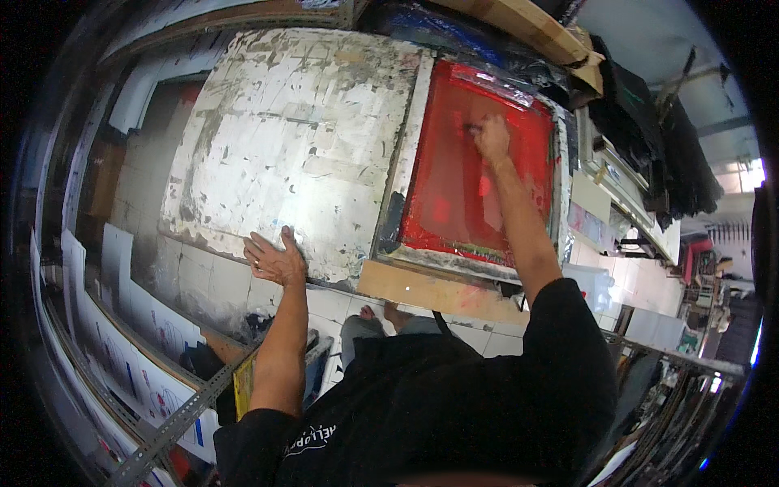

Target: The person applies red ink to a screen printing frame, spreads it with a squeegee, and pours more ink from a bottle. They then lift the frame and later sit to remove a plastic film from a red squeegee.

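Note:
A worn, paint-flecked white board [300, 146] lies flat in front of me. On its near edge rests my left hand [277, 260], fingers spread, a ring on one of them, holding nothing. To the right of the board lies a screen-printing frame [415, 105] with red mesh [442, 174], paler in a wide patch across its middle and left. Over the upper part of this mesh, my right hand [492, 142] has its fingers drawn together. Something small and dark shows at the fingertips, too small to name; the palm side is hidden.
A wooden strip [438, 290] runs along the near side of the frame. Crumpled plastic and a cardboard piece [519, 28] lie beyond it. Metal racks with white printed sheets [154, 365] stand at left. Black material [649, 122] hangs at right, and white tiles [219, 280] cover the floor.

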{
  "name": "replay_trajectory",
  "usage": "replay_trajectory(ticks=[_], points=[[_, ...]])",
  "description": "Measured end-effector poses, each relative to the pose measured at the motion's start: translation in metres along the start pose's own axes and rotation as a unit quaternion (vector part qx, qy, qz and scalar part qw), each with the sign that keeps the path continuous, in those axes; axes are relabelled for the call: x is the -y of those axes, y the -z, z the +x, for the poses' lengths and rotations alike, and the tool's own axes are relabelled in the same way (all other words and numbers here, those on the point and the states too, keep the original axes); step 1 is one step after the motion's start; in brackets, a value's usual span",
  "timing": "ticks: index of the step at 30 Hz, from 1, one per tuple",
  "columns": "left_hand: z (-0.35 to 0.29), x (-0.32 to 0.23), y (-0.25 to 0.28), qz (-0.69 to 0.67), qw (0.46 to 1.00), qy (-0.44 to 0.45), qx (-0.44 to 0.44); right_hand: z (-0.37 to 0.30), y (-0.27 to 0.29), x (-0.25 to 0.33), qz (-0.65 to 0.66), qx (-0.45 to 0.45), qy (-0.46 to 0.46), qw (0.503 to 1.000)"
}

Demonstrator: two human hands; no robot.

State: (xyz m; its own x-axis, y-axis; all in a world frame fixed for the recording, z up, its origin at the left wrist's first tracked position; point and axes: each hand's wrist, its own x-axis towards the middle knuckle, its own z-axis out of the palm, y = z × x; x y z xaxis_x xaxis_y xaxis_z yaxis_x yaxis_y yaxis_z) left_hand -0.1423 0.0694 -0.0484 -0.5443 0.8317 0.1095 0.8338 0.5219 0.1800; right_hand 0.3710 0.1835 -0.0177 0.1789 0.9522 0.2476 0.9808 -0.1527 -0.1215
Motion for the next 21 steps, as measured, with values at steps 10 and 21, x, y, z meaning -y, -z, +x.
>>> replay_trajectory(ticks=[10,21], points=[[0.003,-0.003,0.001,0.011,1.0,-0.003,-0.007,-0.097,0.013,0.047,0.174,0.094,0.14,0.97],[0.005,-0.002,0.004,-0.038,0.999,-0.005,-0.016,0.064,-0.019,0.028,0.061,0.003,0.039,0.997]])
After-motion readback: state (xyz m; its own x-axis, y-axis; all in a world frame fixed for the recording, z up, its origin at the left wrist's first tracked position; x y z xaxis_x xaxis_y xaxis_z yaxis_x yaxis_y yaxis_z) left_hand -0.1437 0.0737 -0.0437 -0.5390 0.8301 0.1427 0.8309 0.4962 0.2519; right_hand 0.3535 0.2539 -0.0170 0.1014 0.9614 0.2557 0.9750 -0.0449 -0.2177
